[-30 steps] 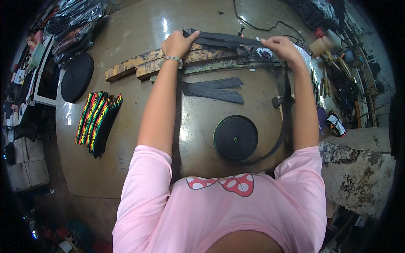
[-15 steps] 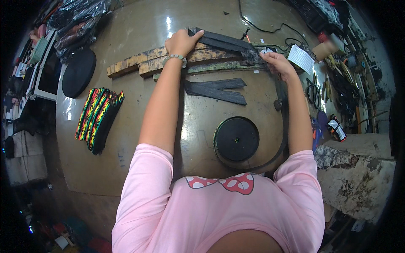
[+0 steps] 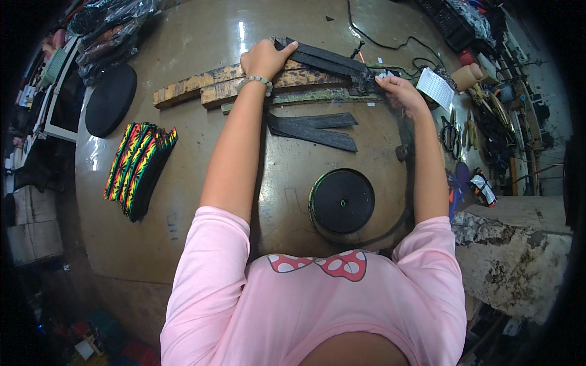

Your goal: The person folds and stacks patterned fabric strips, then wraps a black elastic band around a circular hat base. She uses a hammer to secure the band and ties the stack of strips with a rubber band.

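Note:
My left hand [image 3: 266, 61], with a beaded bracelet at its wrist, is closed at the left end of a black strap [image 3: 323, 61] that lies in layers along worn wooden bars [image 3: 232, 91]. Its thumb presses on the strap. Pinched at the strap's right end are the fingers of my right hand [image 3: 400, 94]; exactly what lies between them is too small to make out. Nearer me, a folded piece of black strap [image 3: 314, 131] rests on the table. Below that lies a round black roll of strap [image 3: 343, 201], with a length of strap curving from it up toward my right hand.
Bundled straps patterned in red, yellow and green [image 3: 137, 171] lie at the left. Beyond them is a flat black disc [image 3: 111, 100]. Scissors [image 3: 451, 134], a written paper sheet [image 3: 436, 88] and tools crowd the right side. A black cable [image 3: 390, 44] trails across the far table [image 3: 195, 36].
Both hands keep nearly the same places on the strap. The strap length beside my right arm has shifted slightly, and the view has moved a little.

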Available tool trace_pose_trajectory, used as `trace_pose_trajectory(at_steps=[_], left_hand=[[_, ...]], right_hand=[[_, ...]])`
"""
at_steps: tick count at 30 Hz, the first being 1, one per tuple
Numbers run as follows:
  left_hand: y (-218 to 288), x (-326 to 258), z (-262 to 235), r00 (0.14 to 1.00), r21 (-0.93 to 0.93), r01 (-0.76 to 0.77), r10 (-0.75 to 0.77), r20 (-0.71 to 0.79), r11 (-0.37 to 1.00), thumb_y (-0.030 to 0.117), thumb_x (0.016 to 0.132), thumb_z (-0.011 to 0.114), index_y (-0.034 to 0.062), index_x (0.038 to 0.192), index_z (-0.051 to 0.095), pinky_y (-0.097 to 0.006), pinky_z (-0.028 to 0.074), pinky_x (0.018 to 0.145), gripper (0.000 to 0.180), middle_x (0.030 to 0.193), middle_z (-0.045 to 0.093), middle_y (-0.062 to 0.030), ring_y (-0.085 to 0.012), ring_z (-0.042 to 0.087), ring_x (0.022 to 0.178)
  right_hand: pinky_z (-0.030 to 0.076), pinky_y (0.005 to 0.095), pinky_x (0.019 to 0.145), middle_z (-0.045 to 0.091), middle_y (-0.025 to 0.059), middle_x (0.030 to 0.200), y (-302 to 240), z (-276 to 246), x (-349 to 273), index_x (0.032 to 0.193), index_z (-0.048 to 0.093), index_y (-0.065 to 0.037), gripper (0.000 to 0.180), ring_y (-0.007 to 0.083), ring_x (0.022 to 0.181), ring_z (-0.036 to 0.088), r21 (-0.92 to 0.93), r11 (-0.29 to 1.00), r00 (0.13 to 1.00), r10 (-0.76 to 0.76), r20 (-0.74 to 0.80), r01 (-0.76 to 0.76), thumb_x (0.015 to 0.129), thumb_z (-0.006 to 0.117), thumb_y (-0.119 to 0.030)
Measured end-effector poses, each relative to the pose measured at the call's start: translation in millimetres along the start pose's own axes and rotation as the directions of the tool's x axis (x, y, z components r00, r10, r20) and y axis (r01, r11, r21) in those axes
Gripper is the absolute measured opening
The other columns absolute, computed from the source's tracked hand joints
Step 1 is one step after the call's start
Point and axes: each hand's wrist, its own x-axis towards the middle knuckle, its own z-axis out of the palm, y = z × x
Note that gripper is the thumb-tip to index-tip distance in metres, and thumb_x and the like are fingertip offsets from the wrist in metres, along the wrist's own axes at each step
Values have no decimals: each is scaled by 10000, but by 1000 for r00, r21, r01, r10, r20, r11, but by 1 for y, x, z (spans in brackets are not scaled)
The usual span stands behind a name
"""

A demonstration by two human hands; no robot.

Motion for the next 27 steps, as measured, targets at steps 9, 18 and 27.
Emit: trace_pose_trajectory(at_steps=[9, 18, 27], left_hand=[[-7, -9, -8, 992, -106, -130, 130, -5, 986, 568, 793, 589, 41, 860, 695, -427, 493, 741, 542, 827, 690, -185, -349, 661, 816], [-9, 0, -8, 999, -133, 3, 5, 54, 991, 697, 719, 565, 30, 812, 682, -409, 488, 763, 684, 805, 697, -151, -343, 668, 818], [2, 3, -4, 996, -70, 88, -86, 38, 994, 725, 663, 618, 19, 866, 716, -399, 507, 748, 741, 850, 700, -194, -359, 681, 853]], right_hand=[[465, 260, 595, 671, 44, 719, -111, 31, -38, 893, 700, -5, 380, 116, 603, 599, -467, 675, 595, -733, -330, 571, 855, 665, -382], [521, 338, 696, 711, 113, 756, -114, 142, 63, 930, 734, -55, 292, 226, 708, 690, -501, 829, 911, -375, -171, 247, 828, 665, -320], [512, 434, 851, 682, 161, 1033, -134, 138, 30, 995, 728, -122, 261, 335, 985, 648, -645, 715, 895, -433, -105, 271, 811, 666, -296]])
